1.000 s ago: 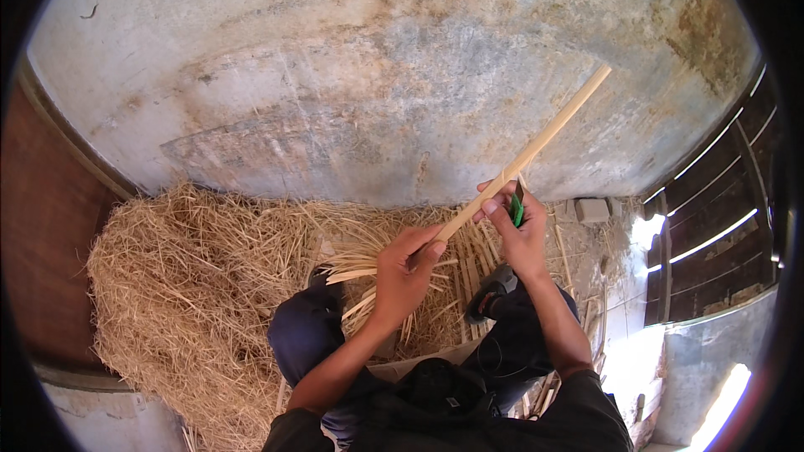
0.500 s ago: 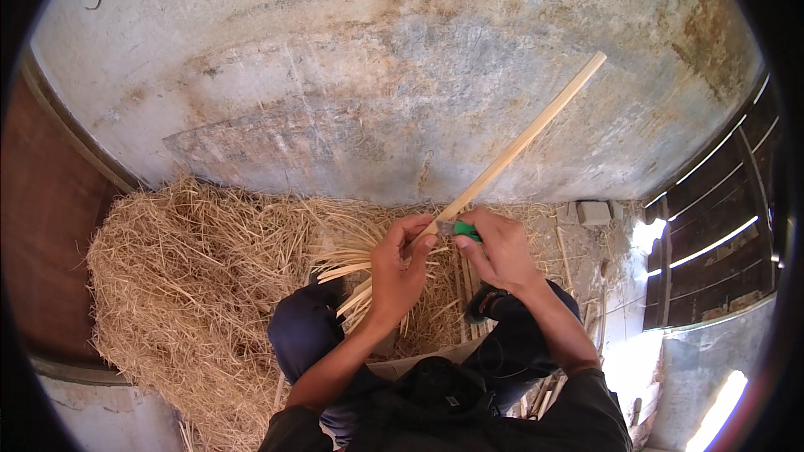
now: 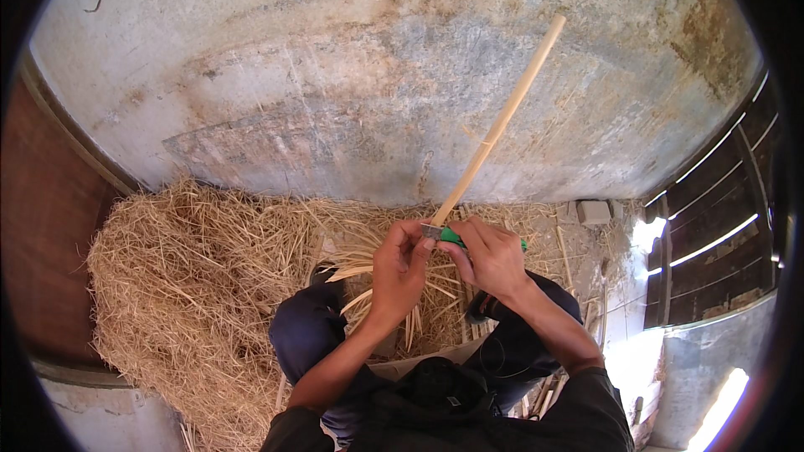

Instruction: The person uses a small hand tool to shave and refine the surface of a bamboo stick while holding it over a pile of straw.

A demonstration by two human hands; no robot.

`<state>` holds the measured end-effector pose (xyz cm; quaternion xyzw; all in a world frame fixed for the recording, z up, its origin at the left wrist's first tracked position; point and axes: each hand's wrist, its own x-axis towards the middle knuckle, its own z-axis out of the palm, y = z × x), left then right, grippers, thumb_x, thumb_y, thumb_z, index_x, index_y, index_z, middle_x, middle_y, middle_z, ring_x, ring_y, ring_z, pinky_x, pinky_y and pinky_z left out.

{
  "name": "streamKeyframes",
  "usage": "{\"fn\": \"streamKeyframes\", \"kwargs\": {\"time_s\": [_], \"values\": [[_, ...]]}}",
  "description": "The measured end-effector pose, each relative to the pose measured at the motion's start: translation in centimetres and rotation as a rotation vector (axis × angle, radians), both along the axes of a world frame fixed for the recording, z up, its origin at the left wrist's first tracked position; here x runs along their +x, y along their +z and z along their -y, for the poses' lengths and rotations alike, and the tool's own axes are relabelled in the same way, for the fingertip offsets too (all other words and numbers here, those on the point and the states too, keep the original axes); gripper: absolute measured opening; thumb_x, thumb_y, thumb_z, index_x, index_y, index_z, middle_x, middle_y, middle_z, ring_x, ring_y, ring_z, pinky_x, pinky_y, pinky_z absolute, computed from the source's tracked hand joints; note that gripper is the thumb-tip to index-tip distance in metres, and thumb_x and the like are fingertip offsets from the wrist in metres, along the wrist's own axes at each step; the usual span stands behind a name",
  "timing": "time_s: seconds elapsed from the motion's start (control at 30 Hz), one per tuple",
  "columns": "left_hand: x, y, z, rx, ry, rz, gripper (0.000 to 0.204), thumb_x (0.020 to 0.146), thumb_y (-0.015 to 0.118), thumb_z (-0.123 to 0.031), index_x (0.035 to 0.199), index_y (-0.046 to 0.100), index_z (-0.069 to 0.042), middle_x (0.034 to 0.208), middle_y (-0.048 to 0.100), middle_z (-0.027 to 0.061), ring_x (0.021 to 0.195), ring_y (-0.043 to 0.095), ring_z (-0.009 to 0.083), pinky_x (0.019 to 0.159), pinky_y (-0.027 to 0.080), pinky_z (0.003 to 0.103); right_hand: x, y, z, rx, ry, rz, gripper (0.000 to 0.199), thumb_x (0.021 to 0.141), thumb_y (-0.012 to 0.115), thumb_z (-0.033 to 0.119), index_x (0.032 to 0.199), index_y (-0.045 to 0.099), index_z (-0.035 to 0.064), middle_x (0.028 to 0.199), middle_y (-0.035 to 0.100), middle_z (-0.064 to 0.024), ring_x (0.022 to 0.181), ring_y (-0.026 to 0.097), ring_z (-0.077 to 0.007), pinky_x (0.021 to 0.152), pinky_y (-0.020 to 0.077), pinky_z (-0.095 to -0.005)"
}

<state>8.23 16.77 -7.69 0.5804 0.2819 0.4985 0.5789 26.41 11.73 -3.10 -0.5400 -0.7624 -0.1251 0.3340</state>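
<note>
A long pale strip that looks like split bamboo slants up and to the right in front of the wall. Closed round its lower end are the thumb and fingers of my left hand. My right hand grips a green-handled cutter knife, its metal blade end against the strip beside my left thumb. Thin pale slivers fan out below and left of my left hand; whether they join the held strip I cannot tell.
A large heap of fine shavings lies to the left, beside my knee. The stained wall rises just ahead. A grey block sits at the wall's foot on the right, near dark slatted boards.
The strip has swung to a steeper angle, its far end moving left and up, and a small sliver now sticks out midway. The knife's blade has shifted left toward my left fingers.
</note>
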Motion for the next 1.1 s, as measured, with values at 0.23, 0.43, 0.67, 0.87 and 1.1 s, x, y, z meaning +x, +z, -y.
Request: {"fn": "streamKeyframes", "kwargs": {"time_s": [0.23, 0.43, 0.67, 0.87, 1.1], "values": [[-0.3, 0.5, 0.0, -0.023, -0.029, -0.011, 0.015, 0.110, 0.062, 0.005, 0.124, 0.058, 0.001, 0.128, 0.069, 0.0109, 0.117, 0.064, 0.0123, 0.104, 0.052, 0.030, -0.1, 0.2, 0.4, 0.008, -0.025, -0.002, 0.023, 0.094, 0.085, 0.023, 0.106, 0.073, 0.0073, 0.090, 0.073, -0.0064, 0.069, 0.072, -0.0284, 0.061, 0.0586, -0.0381], [-0.3, 0.5, 0.0, -0.009, -0.028, -0.030, 0.015, 0.110, 0.063, 0.004, 0.124, 0.060, 0.001, 0.123, 0.070, 0.0093, 0.115, 0.066, 0.0122, 0.102, 0.052, 0.030, 0.1, 0.4, 0.5, 0.025, -0.036, 0.013, 0.023, 0.094, 0.085, 0.023, 0.106, 0.073, 0.0071, 0.088, 0.071, -0.0062, 0.068, 0.072, -0.0282, 0.060, 0.0582, -0.0382], [-0.2, 0.3, -0.1, 0.033, 0.009, -0.028, 0.016, 0.109, 0.064, 0.004, 0.124, 0.062, 0.004, 0.110, 0.073, 0.0092, 0.104, 0.067, 0.0105, 0.092, 0.054, 0.027, 0.3, 0.5, 0.5, 0.032, -0.067, 0.063, 0.024, 0.098, 0.081, 0.029, 0.109, 0.074, 0.0090, 0.086, 0.069, -0.0030, 0.070, 0.072, -0.0229, 0.061, 0.0575, -0.0353], [-0.3, 0.4, -0.2, 0.017, 0.008, -0.087, 0.016, 0.108, 0.066, 0.003, 0.124, 0.063, 0.001, 0.112, 0.071, 0.0054, 0.104, 0.066, 0.0103, 0.094, 0.052, 0.028, 0.6, 0.7, 0.6, 0.018, -0.067, 0.040, 0.023, 0.098, 0.081, 0.025, 0.111, 0.075, 0.0081, 0.090, 0.072, -0.0059, 0.071, 0.073, -0.0263, 0.062, 0.0580, -0.0380], [-1.5, -2.7, 0.5, -0.004, -0.030, -0.266, 0.016, 0.106, 0.070, -0.002, 0.122, 0.067, 0.001, 0.104, 0.075, 0.0085, 0.097, 0.070, 0.0130, 0.089, 0.055, 0.029, 14.7, 5.6, 0.4, 0.345, -0.784, -0.338, 0.029, 0.113, 0.063, 0.025, 0.116, 0.077, 0.0000, 0.077, 0.073, -0.0187, 0.064, 0.068, -0.0243, 0.061, 0.0504, -0.0399]]}}
